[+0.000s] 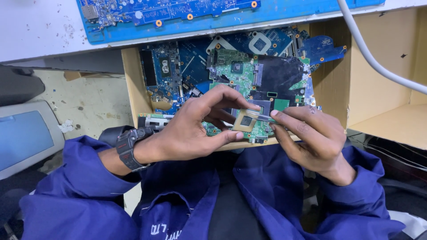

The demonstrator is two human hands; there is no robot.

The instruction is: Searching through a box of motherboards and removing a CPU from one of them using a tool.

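- Monitor-like grey device (24, 135) with a pale blue face sits at the far 9 o'clock edge, well apart from both hands.
- Blue sleeves (66, 186) of a work jacket fill the 6 o'clock part of the view, one on each arm.
- Black wristwatch (130, 146) is strapped around the left wrist, just at the cuff.
- Left hand (191, 129) reaches in from 8 o'clock; its thumb presses under the near edge of a green circuit board (253, 126) while the forefinger arches over to the board's top, so the fingers are closed in a pinch on it.
- That green circuit board, carrying a square chip socket, is held near the centre of the view, between the two hands and in front of the cardboard box (133, 84).
- Cardboard box lies open at 12 o'clock and holds a heap of blue and green boards (231, 66), one with a dark film patch.
- Thin metal tool (262, 118) lies across the socket, its tip towards 9 o'clock.
- Right hand (311, 138) comes from 4 o'clock, fingers clasped around the tool's rear end and touching the board's right edge.
- Long blue board (187, 11) rests on the white bench top at 12 o'clock.
- Grey cable (378, 62) curves down over the box towards 3 o'clock.
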